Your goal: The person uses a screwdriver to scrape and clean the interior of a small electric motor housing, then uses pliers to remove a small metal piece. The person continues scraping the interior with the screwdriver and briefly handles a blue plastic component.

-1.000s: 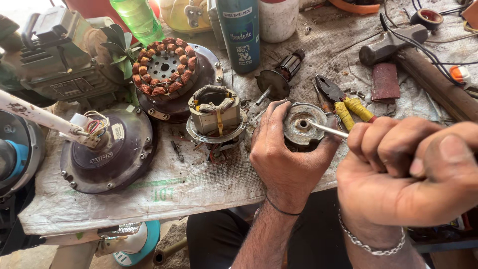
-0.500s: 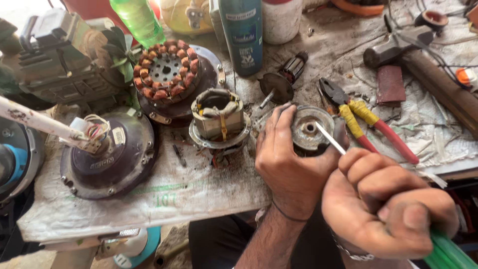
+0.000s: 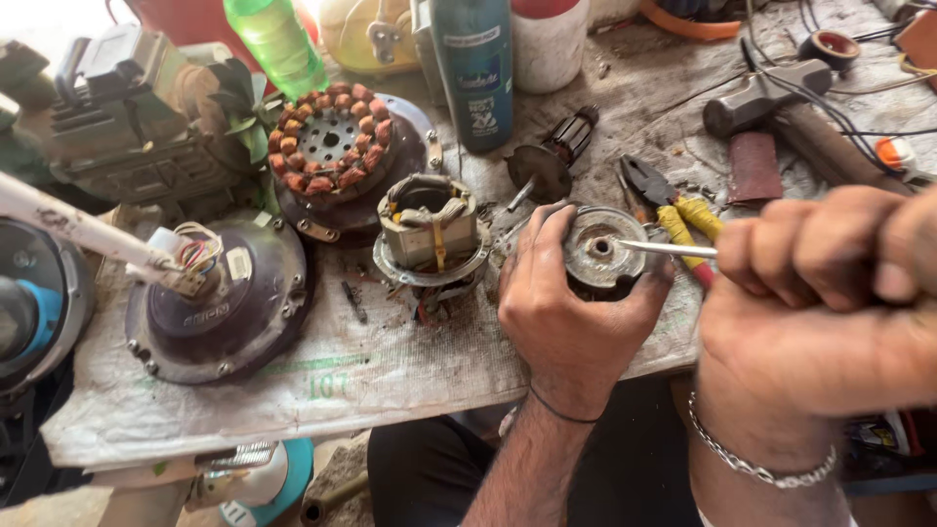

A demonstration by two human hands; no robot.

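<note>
The right hand (image 3: 830, 303) has risen, fist closed on the screwdriver (image 3: 669, 249); the left hand (image 3: 576, 303) still grips the round motor cap (image 3: 600, 249).

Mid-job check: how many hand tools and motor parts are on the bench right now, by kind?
Screwdriver, in the right hand: 1
Pliers: 1
Hammer: 1
Round motor housing, gripped by the left hand: 1
Wound stators: 2
Armature: 1
Dark fan motor body: 1
Total: 8
</note>
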